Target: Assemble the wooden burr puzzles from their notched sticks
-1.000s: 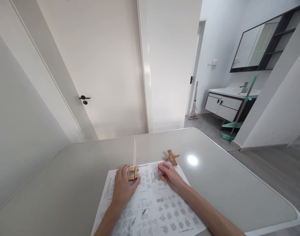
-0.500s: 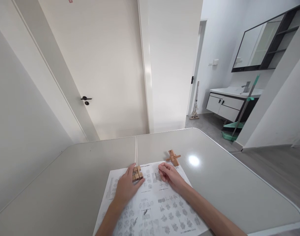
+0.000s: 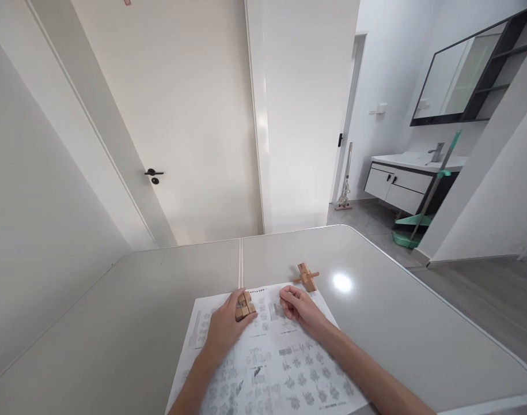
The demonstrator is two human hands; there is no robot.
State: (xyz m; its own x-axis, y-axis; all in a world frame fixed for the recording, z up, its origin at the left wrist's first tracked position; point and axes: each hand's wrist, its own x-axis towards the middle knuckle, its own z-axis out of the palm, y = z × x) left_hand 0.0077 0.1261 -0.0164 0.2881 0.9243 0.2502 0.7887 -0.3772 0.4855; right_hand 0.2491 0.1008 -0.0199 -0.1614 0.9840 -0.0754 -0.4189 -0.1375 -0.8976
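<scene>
Beyond the table's far edge stood a pale door (image 3: 198,115), and before it spread the grey table (image 3: 419,328) itself, with a glare spot on its right half. A printed sheet (image 3: 267,340) covered with small puzzle-like diagrams lay flat near the person, both forearms reaching over it. The left hand (image 3: 226,320) was curved round a wooden block cluster (image 3: 245,305), thumb on its near side and fingers at its far left, a narrow hold at the sheet's upper part. The right hand (image 3: 298,308) lay well apart from it, fingers curled inward; whether they pinched anything could not be told. Just beyond that hand, by the sheet's far right corner, was a cross-shaped wooden piece (image 3: 307,278), its bar sticking out on both sides.

The cluster showed gaps between its sections, so it looked likely to slip apart if the left thumb pressed unevenly, or if the block were lifted with only one side supported. A careless outward sweep of the right hand could have knocked the cross-shaped piece askew, since it sat so near the knuckles. The loose paper, too, might have skidded or creased under a dragging forearm, carrying the cluster with it.
</scene>
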